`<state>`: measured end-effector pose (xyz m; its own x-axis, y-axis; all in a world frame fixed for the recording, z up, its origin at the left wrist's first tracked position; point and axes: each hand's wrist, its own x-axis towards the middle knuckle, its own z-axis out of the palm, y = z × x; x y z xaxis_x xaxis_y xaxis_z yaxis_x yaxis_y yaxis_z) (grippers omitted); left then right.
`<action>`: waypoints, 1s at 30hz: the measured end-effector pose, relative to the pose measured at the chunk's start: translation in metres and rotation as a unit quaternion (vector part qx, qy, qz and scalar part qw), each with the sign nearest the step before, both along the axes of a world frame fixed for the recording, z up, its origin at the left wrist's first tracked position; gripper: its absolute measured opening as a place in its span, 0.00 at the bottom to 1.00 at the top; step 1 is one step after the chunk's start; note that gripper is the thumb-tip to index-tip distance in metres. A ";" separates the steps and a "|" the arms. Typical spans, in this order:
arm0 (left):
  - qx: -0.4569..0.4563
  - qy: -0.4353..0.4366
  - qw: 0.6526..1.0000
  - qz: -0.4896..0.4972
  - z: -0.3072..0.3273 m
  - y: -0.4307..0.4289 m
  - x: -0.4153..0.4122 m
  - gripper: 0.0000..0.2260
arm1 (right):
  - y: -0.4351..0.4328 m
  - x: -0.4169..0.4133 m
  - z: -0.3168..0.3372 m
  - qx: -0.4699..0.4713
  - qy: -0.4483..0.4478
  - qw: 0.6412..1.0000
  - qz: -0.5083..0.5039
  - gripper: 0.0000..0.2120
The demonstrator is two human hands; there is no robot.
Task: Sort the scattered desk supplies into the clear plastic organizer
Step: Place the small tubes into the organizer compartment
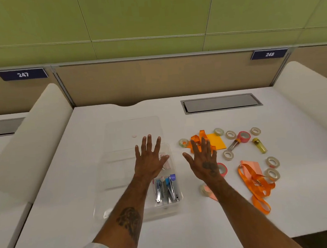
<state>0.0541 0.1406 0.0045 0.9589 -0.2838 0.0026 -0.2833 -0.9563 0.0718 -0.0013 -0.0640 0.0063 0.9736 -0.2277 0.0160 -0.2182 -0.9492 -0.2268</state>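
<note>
— Where are our hands?
— Both are flat with fingers spread, palms down, gripping nothing. Our left hand (150,159) is over the clear organizer (121,130). Our right hand (204,159) is just to the right of it, above the table (184,228), and its fingertips cover part of an orange ribbon (196,138).
— And the organizer?
— It sits on the table straight ahead of us, left of the loose supplies. Its narrow right-hand compartment holds a bundle of metal tools (166,190) with blue and purple ends. They may be clippers, but we can't tell through the blur.
— What do we see outside it?
— Pale tape rolls (230,134) lie scattered to the right. A pink tape roll (244,136) touches a clear tube (233,143), with a yellow tube (259,145) just beside them. There is an orange paper (216,142) under the ribbon, a pink paper (252,165), and a longer ribbon (256,187) lying across that pink paper, nearer to us.
</note>
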 end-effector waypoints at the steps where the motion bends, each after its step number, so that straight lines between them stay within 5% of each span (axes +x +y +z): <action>1: -0.001 0.000 1.000 -0.009 0.001 -0.008 0.000 0.45 | -0.007 -0.002 -0.001 0.003 0.008 1.000 -0.010 0.38; 4: -0.014 0.002 0.999 -0.034 0.002 -0.032 0.001 0.47 | -0.032 -0.007 -0.004 0.015 0.012 0.999 -0.033 0.34; 10: -0.019 -0.007 0.997 -0.071 -0.002 -0.093 0.011 0.35 | -0.089 -0.016 -0.002 -0.010 0.017 0.998 -0.058 0.37; 14: -0.005 -0.012 0.996 -0.092 -0.005 -0.139 0.014 0.35 | -0.135 -0.019 -0.004 -0.035 0.022 0.997 -0.060 0.44; 19: -0.017 -0.004 0.994 -0.105 -0.009 -0.201 0.017 0.34 | -0.196 -0.014 -0.013 -0.023 0.030 0.996 -0.076 0.35; 27: 0.022 0.006 0.993 -0.116 -0.025 -0.281 0.026 0.34 | -0.271 -0.011 -0.024 -0.055 0.053 0.995 -0.065 0.46; 30: 0.003 0.031 0.992 -0.123 -0.031 -0.304 0.030 0.34 | -0.292 -0.008 -0.031 -0.053 0.066 0.994 -0.064 0.42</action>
<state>0.0846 -0.1632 -0.0263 0.8586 -0.5096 -0.0563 -0.5039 -0.8589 0.0914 -0.0089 -0.3562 -0.0245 0.9323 -0.3531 -0.0786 -0.3593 -0.9291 -0.0877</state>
